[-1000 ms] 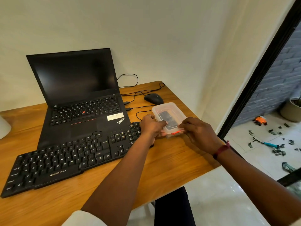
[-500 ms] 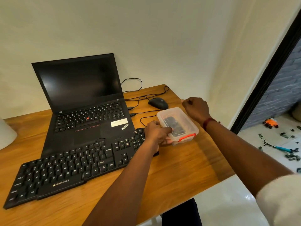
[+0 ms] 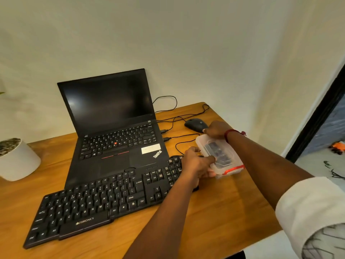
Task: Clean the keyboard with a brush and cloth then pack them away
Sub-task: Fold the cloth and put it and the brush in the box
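Note:
A clear plastic box (image 3: 226,157) with a lid and red clips sits at the right side of the wooden desk (image 3: 214,217), with something dark inside. My left hand (image 3: 196,164) grips the box's near left side. My right hand (image 3: 216,130) presses on the box's far end, fingers curled over the lid edge. A black Zebronics keyboard (image 3: 99,204) lies diagonally on the desk, left of the box. I cannot make out a brush or cloth; the dark contents are unclear.
An open black ThinkPad laptop (image 3: 113,116) stands behind the keyboard. A black mouse (image 3: 195,124) with cables lies just beyond my right hand. A white plant pot (image 3: 16,159) sits at the far left. The desk's right edge drops to a tiled floor.
My right hand moved from the box's near red clip to its far end. The left hand kept its hold on the box. The camera tilted up.

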